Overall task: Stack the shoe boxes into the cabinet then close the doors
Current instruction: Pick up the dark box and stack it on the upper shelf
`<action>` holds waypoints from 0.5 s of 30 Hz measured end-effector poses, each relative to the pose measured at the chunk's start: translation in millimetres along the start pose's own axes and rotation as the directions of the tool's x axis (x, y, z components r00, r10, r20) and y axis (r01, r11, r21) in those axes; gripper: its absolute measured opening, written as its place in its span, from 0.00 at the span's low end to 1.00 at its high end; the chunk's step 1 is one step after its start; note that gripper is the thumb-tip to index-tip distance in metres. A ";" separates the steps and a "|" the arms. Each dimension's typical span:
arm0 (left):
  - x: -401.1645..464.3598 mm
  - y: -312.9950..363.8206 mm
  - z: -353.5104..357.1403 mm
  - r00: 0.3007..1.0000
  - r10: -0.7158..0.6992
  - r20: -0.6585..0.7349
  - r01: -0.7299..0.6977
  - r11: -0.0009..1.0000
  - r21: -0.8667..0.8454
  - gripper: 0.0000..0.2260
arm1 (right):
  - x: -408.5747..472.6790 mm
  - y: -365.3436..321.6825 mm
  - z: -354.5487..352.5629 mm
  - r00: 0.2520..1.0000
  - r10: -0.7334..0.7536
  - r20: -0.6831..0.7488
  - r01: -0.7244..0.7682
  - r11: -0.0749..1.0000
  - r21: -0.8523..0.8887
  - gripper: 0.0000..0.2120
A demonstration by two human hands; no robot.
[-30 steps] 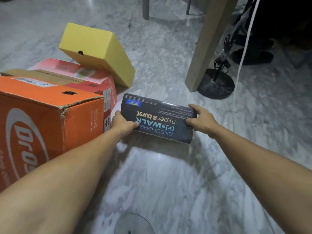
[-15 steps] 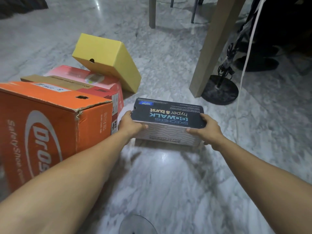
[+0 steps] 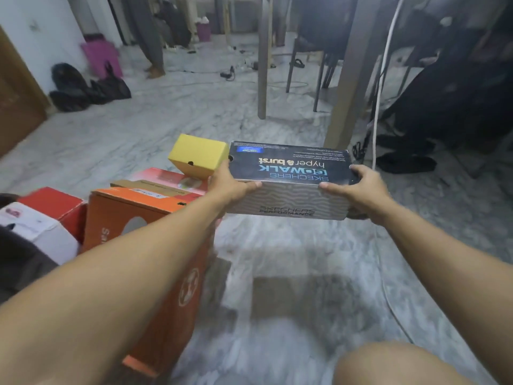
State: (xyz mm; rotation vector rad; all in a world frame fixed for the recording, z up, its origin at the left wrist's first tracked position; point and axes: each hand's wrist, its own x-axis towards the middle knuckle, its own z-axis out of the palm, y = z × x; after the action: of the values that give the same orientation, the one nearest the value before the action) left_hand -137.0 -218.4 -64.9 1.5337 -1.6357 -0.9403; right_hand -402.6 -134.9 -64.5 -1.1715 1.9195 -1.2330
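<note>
Head view | left hand (image 3: 230,187) arm outstretched, clamped on left end of Skechers shoe box (image 3: 288,179), thumb on lid | box: dark glossy lid, grey wavy cardboard sides, rectangular, held level above marble floor (image 3: 277,273) at 12 o'clock | right hand (image 3: 358,190) grips right end | orange cardboard box (image 3: 133,212) at 9 o'clock

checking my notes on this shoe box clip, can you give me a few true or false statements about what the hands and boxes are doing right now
1. Both hands hold the Skechers box clear of the floor. True.
2. The left hand is empty. False: it grips the box's left end; the right hand grips the other.
3. The yellow box sits tilted on the red box. True.
4. The orange box is inside a cabinet. False: it stands on the marble floor.
</note>
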 end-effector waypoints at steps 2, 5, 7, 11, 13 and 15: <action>-6.4 16.3 -21.1 1.000 0.007 -0.025 -0.008 1.000 -0.025 0.42 | -6.3 -24.0 -6.1 0.998 -0.058 0.001 0.058 0.998 -0.033 0.44; -23.1 32.5 -53.5 0.997 0.009 -0.072 -0.014 0.997 -0.080 0.38 | -18.9 -59.6 -7.6 0.993 -0.117 0.017 0.118 0.985 -0.123 0.49; -35.4 40.3 -74.9 0.993 0.004 -0.119 -0.016 0.995 -0.100 0.41 | -28.4 -81.1 -6.1 0.989 -0.142 0.036 0.146 0.980 -0.139 0.50; -51.7 46.3 -117.6 0.987 0.007 -0.162 -0.027 0.992 -0.120 0.28 | -50.5 -120.5 0.9 0.977 -0.200 0.076 0.209 0.965 -0.156 0.49; -59.0 47.5 -140.4 0.984 -0.003 -0.181 -0.021 0.991 -0.132 0.25 | -62.6 -140.1 5.8 0.970 -0.216 0.108 0.232 0.960 -0.160 0.40; -68.7 49.0 -164.0 0.978 -0.011 -0.207 -0.017 0.991 -0.132 0.24 | -72.4 -158.2 11.9 0.961 -0.235 0.146 0.258 0.952 -0.164 0.32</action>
State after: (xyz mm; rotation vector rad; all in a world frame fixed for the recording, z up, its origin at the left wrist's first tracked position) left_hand -15.0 -155.6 58.2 1.4849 -1.3999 -0.8395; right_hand -302.1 -105.7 75.0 -1.5876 1.8642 -1.0940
